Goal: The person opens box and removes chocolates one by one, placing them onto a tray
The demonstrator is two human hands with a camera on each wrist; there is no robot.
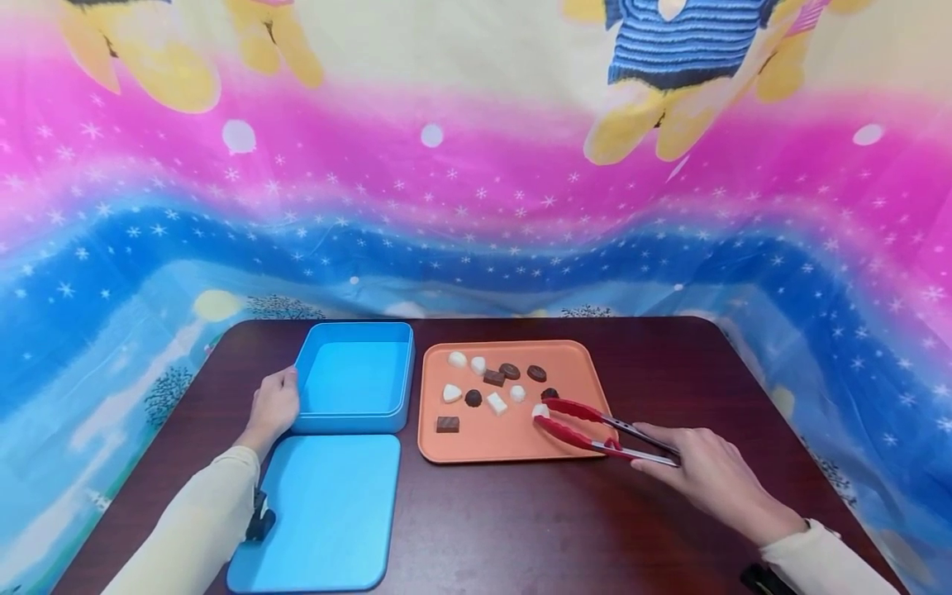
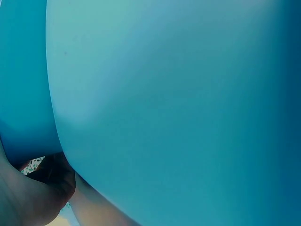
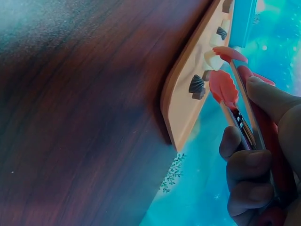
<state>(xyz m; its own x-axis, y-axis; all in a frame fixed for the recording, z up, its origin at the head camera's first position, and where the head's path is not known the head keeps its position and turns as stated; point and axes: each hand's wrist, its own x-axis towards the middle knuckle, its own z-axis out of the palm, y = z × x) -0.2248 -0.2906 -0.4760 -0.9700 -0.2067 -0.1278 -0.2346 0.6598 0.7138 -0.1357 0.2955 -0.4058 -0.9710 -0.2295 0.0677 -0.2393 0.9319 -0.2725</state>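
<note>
My right hand [image 1: 717, 475] holds red-tipped metal tongs [image 1: 567, 435] over the right side of an orange tray [image 1: 483, 445]. Between the tong tips sits a white chocolate piece [image 1: 540, 410]; in the right wrist view the tips flank this white piece [image 3: 213, 61]. A dark ridged chocolate [image 1: 549, 393] lies just behind the tips. My left hand [image 1: 273, 409] grips the left side of an open blue box [image 1: 349, 424], whose visible floor is bare. In the left wrist view, the curled fingers [image 2: 35, 197] are partly hidden beside the blue plastic.
Several white and brown chocolates, such as an oval one [image 1: 537, 373] and a rectangular one [image 1: 447, 425], are spread over the tray. A flat blue lid [image 1: 327, 512] lies in front of the box. A patterned cloth [image 1: 476, 207] hangs behind the dark wooden table [image 1: 521, 529].
</note>
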